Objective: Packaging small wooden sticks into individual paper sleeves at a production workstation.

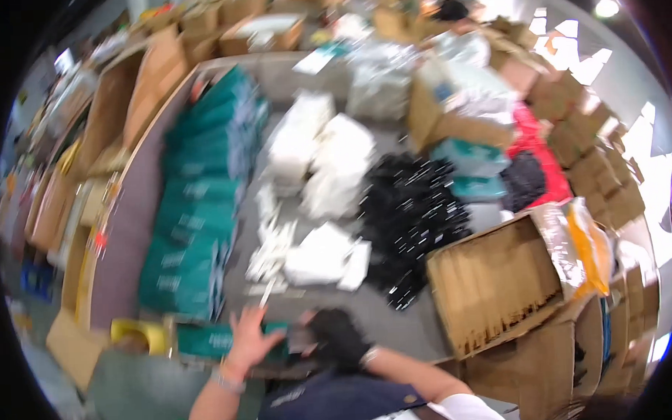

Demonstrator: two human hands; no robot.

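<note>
My bare left hand (250,340) is over a flat teal package (207,340) at the near edge of the table, its fingers spread. A thin white strip (266,292) rises by its fingertips. My right hand (339,337), in a black glove with bare fingertips, is curled just to the right. Its fingers close around a small greyish thing that blur keeps me from making out. Beyond the hands lie white slender pieces (272,253), a white folded bundle (319,256) and a heap of black glossy packets (414,222).
Stacked teal packages (192,215) line the left side of the grey table (247,220). White bagged bundles (338,162) stand in the middle. At the right is an open cardboard box (498,282). A yellow tape roll (137,337) sits near left. Cartons surround the table.
</note>
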